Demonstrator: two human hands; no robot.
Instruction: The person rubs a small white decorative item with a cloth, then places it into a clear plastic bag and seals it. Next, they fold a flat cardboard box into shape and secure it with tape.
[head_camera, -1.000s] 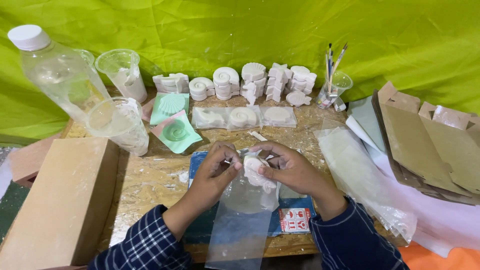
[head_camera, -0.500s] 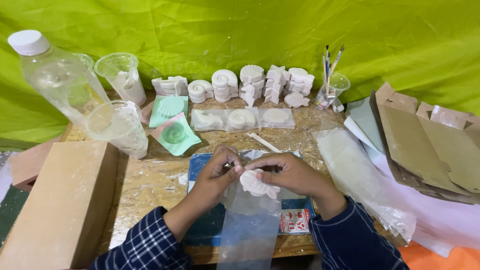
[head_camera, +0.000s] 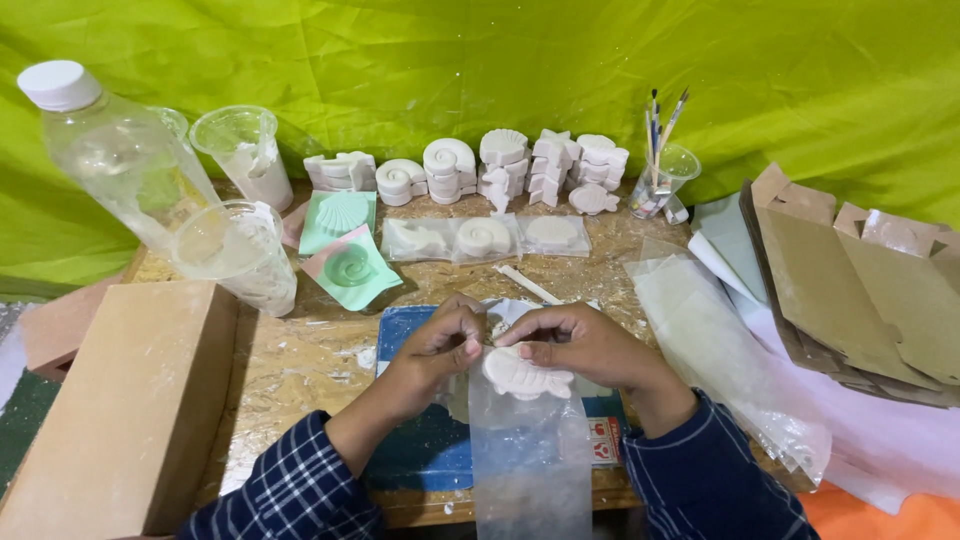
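Head-camera view showed both hands closed together over the worktable. The left hand (head_camera: 440, 345) pinched the top edge of a clear plastic sleeve (head_camera: 528, 450) between thumb and fingertips, fingers curled tight. The right hand (head_camera: 570, 345) gripped the same edge from the other side, thumb against a white plaster fish casting (head_camera: 525, 378) that sat at the mouth of the sleeve, just under both hands; whether it lay partly inside could not be told. The sleeve hung down from the grip over a blue mat (head_camera: 420, 440).

Just beyond the hands lay one thin white stick (head_camera: 528, 285). Farther out lay three bagged white castings (head_camera: 485, 238) in a row, with two green moulds (head_camera: 345, 250) to their left. Behind these stood a line of stacked white shell and star castings (head_camera: 480, 168), too many to count surely. Far left stood one clear bottle (head_camera: 115, 150) and two plastic cups (head_camera: 240, 250); far right, one cup of brushes (head_camera: 660, 170), loose plastic bags (head_camera: 720, 350) and brown cardboard packaging (head_camera: 860, 280).
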